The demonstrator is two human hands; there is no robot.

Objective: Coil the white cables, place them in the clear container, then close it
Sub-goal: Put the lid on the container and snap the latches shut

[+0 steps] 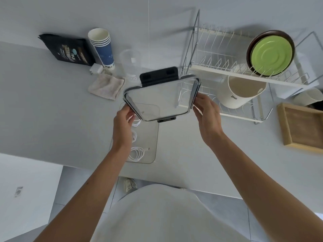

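Above clear container [153,137]: lid [162,98] gripped between left hand [123,123], right hand [208,116]; white cables [137,153] inside.

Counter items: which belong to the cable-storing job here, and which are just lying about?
Job:
- clear lid, held by left hand and right hand
- clear container
- coiled white cables inside it

Lying about:
- black pouch
- paper cups
- cloth
- dish rack
- green plate
- wooden tray

Home kitchen. Evidence: pale countertop [43,102] against wall; wire dish rack [218,67] holding green plate [271,52] and white pot [241,92]; stacked paper cups [102,46]; folded cloth [106,86]; wooden tray [302,126].
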